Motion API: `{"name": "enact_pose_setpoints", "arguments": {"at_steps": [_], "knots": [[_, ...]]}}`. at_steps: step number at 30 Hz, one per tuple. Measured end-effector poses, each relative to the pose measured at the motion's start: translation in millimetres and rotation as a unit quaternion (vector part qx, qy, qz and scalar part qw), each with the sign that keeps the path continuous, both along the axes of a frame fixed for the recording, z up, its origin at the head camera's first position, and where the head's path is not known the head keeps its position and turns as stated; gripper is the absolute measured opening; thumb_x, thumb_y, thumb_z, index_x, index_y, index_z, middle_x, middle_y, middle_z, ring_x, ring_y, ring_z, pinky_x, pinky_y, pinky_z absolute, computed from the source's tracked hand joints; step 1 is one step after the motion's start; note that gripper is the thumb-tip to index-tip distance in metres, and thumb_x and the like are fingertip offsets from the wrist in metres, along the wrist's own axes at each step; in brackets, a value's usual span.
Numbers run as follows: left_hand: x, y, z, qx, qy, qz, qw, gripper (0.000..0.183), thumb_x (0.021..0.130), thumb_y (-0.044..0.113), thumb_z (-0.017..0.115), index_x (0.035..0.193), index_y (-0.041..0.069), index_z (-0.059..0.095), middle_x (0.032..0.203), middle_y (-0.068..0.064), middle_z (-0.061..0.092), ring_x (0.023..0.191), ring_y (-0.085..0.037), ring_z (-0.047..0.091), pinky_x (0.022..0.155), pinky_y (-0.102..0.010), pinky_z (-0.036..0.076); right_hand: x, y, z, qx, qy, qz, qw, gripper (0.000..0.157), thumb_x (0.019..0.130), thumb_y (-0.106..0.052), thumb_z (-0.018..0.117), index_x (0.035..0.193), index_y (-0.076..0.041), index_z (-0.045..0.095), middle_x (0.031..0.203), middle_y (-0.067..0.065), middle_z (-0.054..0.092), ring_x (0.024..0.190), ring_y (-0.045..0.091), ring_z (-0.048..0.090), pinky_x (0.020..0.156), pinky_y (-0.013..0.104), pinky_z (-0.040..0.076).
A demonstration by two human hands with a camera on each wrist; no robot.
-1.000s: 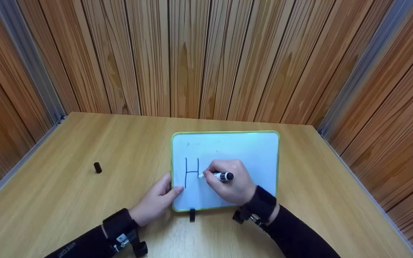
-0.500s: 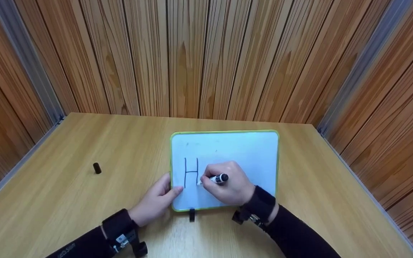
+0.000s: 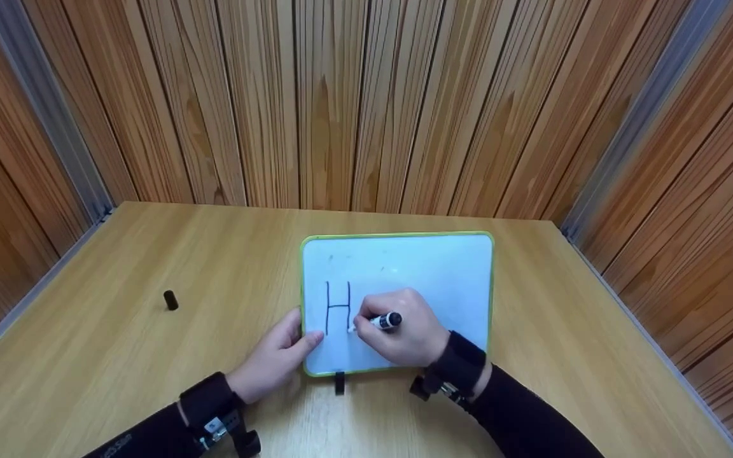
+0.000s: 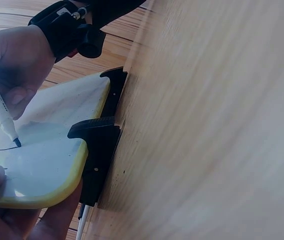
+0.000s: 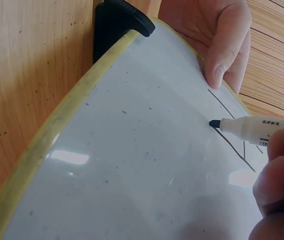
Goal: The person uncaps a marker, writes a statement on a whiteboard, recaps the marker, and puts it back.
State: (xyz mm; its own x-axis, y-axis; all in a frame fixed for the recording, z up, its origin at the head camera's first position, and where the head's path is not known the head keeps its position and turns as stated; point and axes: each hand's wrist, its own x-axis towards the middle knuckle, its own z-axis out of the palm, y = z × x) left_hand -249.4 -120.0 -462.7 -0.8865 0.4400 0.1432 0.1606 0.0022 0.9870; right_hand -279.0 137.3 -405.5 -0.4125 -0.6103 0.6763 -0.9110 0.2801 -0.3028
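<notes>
A small whiteboard (image 3: 430,267) with a yellow-green rim leans on a black stand (image 4: 99,155). My left hand (image 3: 274,359) grips its lower left edge, thumb on the front and fingers behind. In my right hand (image 3: 408,327) is a white whiteboard marker (image 5: 262,129), pinched between thumb and fingers. The marker's black tip is at the lower end of the right upright of a black letter H (image 3: 339,306). That letter stands on the left part of the board. Dark specks dot the board in the right wrist view.
A black marker cap (image 3: 170,300) stands on the wooden table (image 3: 233,254), left of the board. Wood-panelled walls (image 3: 328,108) enclose the table at the back and sides. A stand foot (image 3: 340,383) juts out below the board's lower edge.
My right hand has moved the marker down, and the right upright of the H has grown longer. Over the last half second it barely shifts. My left hand keeps its grip.
</notes>
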Motion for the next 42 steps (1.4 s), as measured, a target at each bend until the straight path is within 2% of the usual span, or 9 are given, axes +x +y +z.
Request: {"name": "enact_pose_setpoints", "arguments": {"at_steps": [9, 19, 35, 42], "knots": [[0.7, 0, -0.7, -0.006, 0.003, 0.001, 1.0, 0.061, 0.119, 0.017, 0.053, 0.173, 0.001, 0.028, 0.173, -0.02, 0.044, 0.155, -0.035, 0.05, 0.122, -0.044, 0.049, -0.1, 4, 4.7, -0.036, -0.004, 0.004, 0.999, 0.02, 0.097, 0.0, 0.071, 0.079, -0.008, 0.074, 0.074, -0.003, 0.075, 0.058, 0.004, 0.059, 0.053, 0.019, 0.053], [0.5, -2, -0.5, -0.007, 0.007, -0.006, 0.9999, 0.061, 0.119, 0.018, 0.053, 0.172, 0.0, 0.029, 0.171, -0.02, 0.047, 0.153, -0.034, 0.052, 0.121, -0.041, 0.048, 0.2, 12, 9.5, -0.072, -0.007, -0.007, 0.997, 0.018, 0.096, 0.003, 0.072, 0.08, -0.006, 0.075, 0.071, -0.004, 0.072, 0.054, 0.004, 0.05, 0.047, 0.02, 0.044], [-0.1, 0, -0.4, -0.004, 0.0, -0.003, 1.0, 0.061, 0.119, 0.016, 0.053, 0.172, -0.001, 0.028, 0.171, -0.021, 0.046, 0.153, -0.036, 0.052, 0.121, -0.043, 0.049, -4.3, 13, 3.6, -0.061, -0.014, -0.005, 0.998, 0.02, 0.097, 0.001, 0.071, 0.079, -0.007, 0.075, 0.071, -0.005, 0.071, 0.056, 0.004, 0.053, 0.049, 0.02, 0.045], [-0.5, -1, -0.9, -0.008, 0.0, 0.0, 1.0, 0.061, 0.119, 0.017, 0.054, 0.172, -0.001, 0.029, 0.171, -0.021, 0.047, 0.153, -0.035, 0.052, 0.121, -0.042, 0.049, -4.7, 13, 3.2, -0.048, -0.019, -0.02, 0.998, 0.02, 0.098, -0.001, 0.071, 0.079, -0.007, 0.074, 0.069, -0.005, 0.069, 0.056, 0.003, 0.05, 0.049, 0.02, 0.042]]}}
